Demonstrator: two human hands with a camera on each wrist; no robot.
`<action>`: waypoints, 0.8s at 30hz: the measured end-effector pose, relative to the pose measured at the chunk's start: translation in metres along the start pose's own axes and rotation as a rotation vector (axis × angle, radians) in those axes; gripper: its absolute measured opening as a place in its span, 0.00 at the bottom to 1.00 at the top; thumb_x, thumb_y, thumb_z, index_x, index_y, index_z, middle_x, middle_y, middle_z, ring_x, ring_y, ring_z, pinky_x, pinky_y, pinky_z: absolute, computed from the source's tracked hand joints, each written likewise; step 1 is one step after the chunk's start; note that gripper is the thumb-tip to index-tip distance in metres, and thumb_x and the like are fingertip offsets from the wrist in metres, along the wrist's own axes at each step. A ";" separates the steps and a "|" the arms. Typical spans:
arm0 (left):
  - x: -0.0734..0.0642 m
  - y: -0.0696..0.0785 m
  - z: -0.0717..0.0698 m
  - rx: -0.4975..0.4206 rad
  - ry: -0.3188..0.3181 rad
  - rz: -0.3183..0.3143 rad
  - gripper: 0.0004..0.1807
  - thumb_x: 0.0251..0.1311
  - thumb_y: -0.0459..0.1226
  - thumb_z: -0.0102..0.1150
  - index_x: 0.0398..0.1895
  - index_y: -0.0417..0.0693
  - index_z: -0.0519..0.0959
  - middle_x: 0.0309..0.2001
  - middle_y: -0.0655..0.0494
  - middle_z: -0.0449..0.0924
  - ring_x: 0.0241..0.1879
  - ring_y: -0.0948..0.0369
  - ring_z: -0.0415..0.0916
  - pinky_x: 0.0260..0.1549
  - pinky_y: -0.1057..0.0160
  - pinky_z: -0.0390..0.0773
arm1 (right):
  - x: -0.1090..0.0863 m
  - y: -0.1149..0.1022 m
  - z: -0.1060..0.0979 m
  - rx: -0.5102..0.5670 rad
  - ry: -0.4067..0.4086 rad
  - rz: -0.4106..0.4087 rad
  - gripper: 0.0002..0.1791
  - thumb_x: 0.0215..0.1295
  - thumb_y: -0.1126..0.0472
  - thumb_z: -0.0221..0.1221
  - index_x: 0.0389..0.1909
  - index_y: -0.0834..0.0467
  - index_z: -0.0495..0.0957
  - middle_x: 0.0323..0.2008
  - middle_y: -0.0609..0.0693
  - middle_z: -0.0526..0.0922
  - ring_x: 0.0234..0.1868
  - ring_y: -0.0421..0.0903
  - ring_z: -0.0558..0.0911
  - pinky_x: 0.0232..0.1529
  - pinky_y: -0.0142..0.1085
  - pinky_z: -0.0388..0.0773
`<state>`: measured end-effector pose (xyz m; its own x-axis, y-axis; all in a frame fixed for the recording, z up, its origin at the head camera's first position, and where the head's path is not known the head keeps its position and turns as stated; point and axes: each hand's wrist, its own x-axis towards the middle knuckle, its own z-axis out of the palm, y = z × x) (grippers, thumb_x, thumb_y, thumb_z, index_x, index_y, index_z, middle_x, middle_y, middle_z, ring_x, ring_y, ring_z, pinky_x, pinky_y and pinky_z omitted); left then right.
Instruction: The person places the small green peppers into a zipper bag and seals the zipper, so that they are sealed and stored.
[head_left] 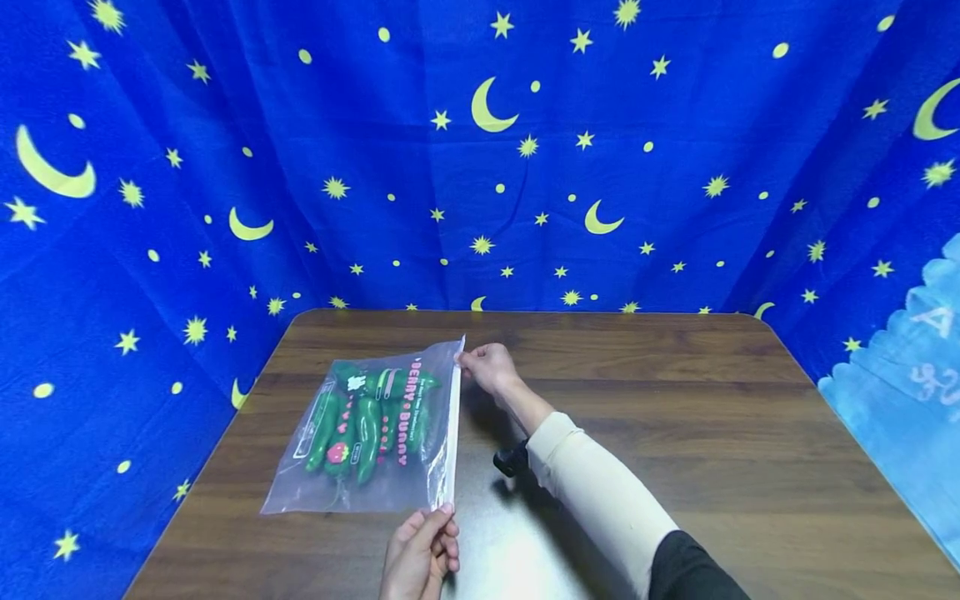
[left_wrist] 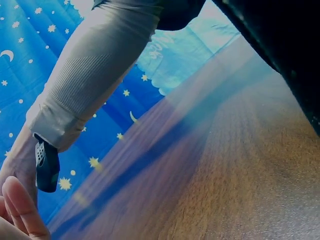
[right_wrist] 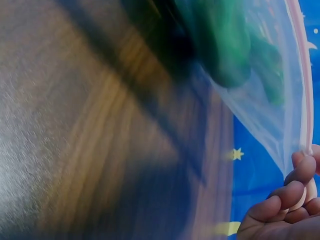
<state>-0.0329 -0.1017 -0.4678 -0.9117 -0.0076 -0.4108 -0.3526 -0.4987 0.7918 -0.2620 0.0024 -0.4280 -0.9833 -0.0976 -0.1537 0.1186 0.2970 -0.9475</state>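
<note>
A clear zip bag [head_left: 300, 492] with pink "Berry Bunny" lettering lies to the left of the middle, its white zip edge [head_left: 454, 417] facing right. Inside it are several long, glossy green vegetables [head_left: 367, 437] that look like peppers. My left hand [head_left: 420, 550] pinches the near end of the zip edge between thumb and fingers. At the far end, my right hand [head_left: 491, 367] pinches the other corner, arm stretched forward. The right wrist view shows the bag's zip corner between the fingertips [right_wrist: 302, 170], with the green vegetables [right_wrist: 222, 45] hanging above the tabletop.
The brown wooden table [head_left: 675, 400] is enclosed by a blue star-and-moon curtain [head_left: 570, 100]. A light blue cloth [head_left: 922, 350] hangs at the right. A black wrist device [head_left: 512, 460] sits below my right wrist, by a pale sleeve [head_left: 600, 483].
</note>
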 end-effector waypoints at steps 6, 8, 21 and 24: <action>-0.001 -0.005 -0.001 0.009 -0.032 0.010 0.08 0.62 0.38 0.53 0.25 0.52 0.71 0.19 0.66 0.74 0.15 0.72 0.69 0.15 0.74 0.72 | 0.010 0.001 -0.007 -0.006 0.029 0.000 0.12 0.58 0.58 0.60 0.20 0.60 0.78 0.18 0.53 0.79 0.22 0.39 0.70 0.22 0.28 0.62; -0.002 -0.007 -0.001 0.014 -0.041 0.006 0.08 0.62 0.38 0.53 0.24 0.52 0.71 0.19 0.66 0.74 0.14 0.72 0.69 0.15 0.74 0.72 | 0.013 0.001 -0.009 -0.012 0.035 0.003 0.12 0.58 0.58 0.60 0.18 0.59 0.78 0.20 0.54 0.80 0.22 0.39 0.69 0.22 0.28 0.61; -0.006 -0.013 0.005 0.057 -0.056 -0.016 0.09 0.62 0.38 0.53 0.24 0.51 0.72 0.19 0.65 0.74 0.15 0.71 0.68 0.15 0.74 0.73 | 0.023 0.003 -0.026 -0.028 0.077 0.022 0.14 0.59 0.57 0.60 0.19 0.61 0.78 0.18 0.50 0.78 0.22 0.39 0.68 0.22 0.29 0.61; -0.006 -0.013 0.006 0.064 -0.066 -0.013 0.08 0.62 0.38 0.53 0.24 0.51 0.72 0.19 0.65 0.74 0.14 0.71 0.68 0.15 0.74 0.73 | 0.023 0.005 -0.026 -0.028 0.078 0.022 0.15 0.59 0.56 0.60 0.20 0.63 0.78 0.16 0.49 0.76 0.21 0.39 0.67 0.21 0.29 0.60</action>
<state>-0.0242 -0.0903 -0.4733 -0.9182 0.0568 -0.3921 -0.3753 -0.4416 0.8149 -0.2879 0.0265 -0.4294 -0.9885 -0.0168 -0.1505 0.1369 0.3252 -0.9357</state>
